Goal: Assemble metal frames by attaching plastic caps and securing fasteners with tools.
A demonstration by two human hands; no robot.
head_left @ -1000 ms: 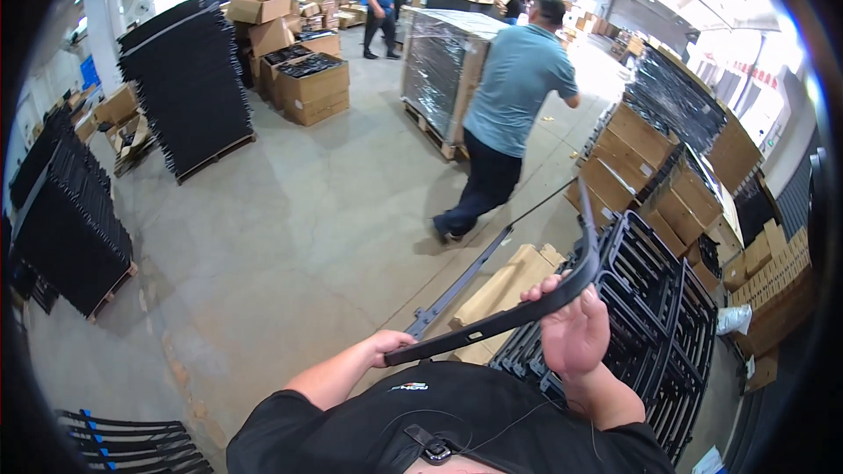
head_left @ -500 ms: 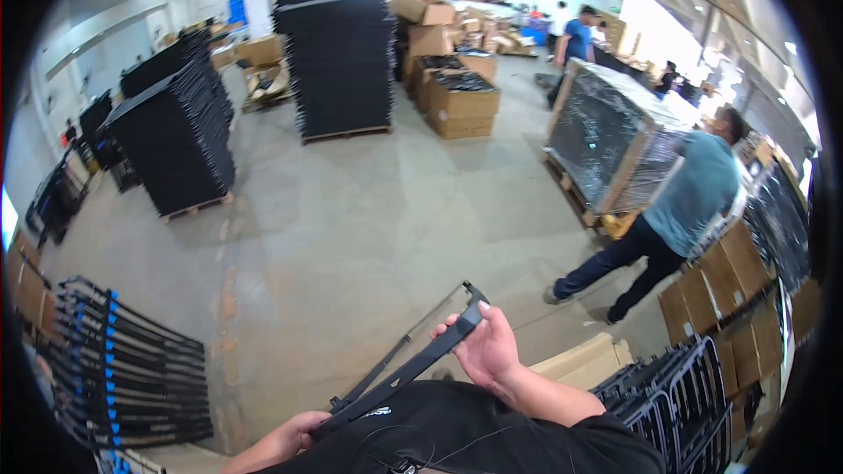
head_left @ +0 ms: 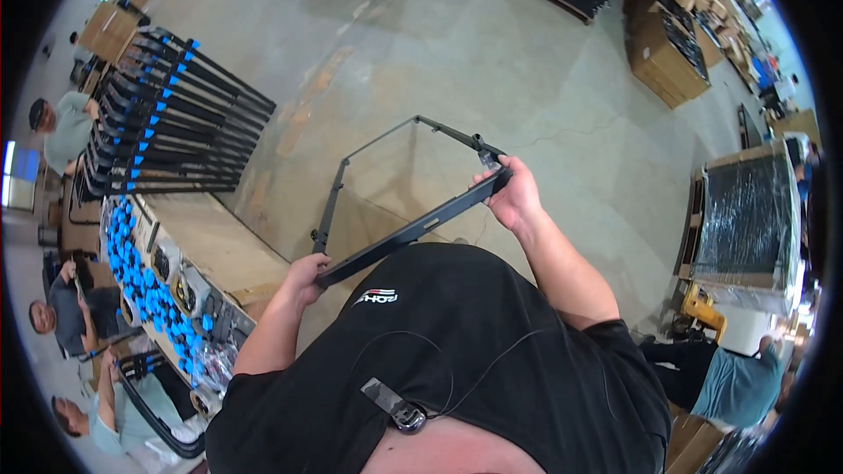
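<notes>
Both my hands hold a black frame made of thin bars, out in front of my torso. Its thick near bar (head_left: pixel 413 230) runs slanted from lower left to upper right, and slimmer bars form an angular loop beyond it. My left hand (head_left: pixel 306 278) is closed round the bar's left end, by the corner. At the right end, higher up, my right hand (head_left: pixel 516 196) grips the other corner with the thumb on top. Floor shows through the loop.
At left, a row of black bars with blue pieces (head_left: pixel 167 114) stands beside a workbench (head_left: pixel 215 228) strewn with blue parts (head_left: pixel 145 276). Several people work beyond it. Right: a wrapped pallet load (head_left: pixel 746 211), a yellow pallet jack (head_left: pixel 705 312) and a co-worker (head_left: pixel 733 382). Cartons (head_left: pixel 667 57) lie far right.
My view has swung left and downward, bringing the workbench in. The frame now shows as a wide loop rather than nearly edge-on. Both hands keep their hold at its ends.
</notes>
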